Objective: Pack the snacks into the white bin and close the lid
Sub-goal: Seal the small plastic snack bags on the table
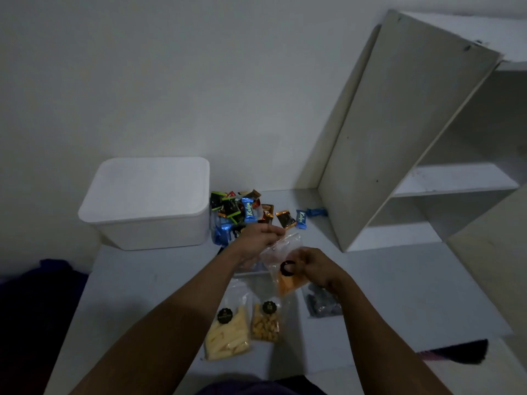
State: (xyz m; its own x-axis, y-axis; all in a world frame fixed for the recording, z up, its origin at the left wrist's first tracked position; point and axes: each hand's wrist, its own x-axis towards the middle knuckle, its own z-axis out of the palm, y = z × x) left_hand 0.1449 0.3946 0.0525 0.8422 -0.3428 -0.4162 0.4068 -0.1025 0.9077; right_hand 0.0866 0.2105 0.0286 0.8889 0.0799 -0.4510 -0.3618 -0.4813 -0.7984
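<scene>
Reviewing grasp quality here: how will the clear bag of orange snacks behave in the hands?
The orange snack bag probably flops, since its thin clear top bends between both hands. Contents sag to the bottom, so likely light, bottom-heavy. The glossy film may be slippery.

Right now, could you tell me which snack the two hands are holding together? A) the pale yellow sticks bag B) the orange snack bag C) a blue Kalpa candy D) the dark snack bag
B: both the left hand and the right hand grip the orange snack bag, lifted above the table.

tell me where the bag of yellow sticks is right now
In the head view, the bag of yellow sticks lies low on the table, left of the bag of brown puffs.
</scene>
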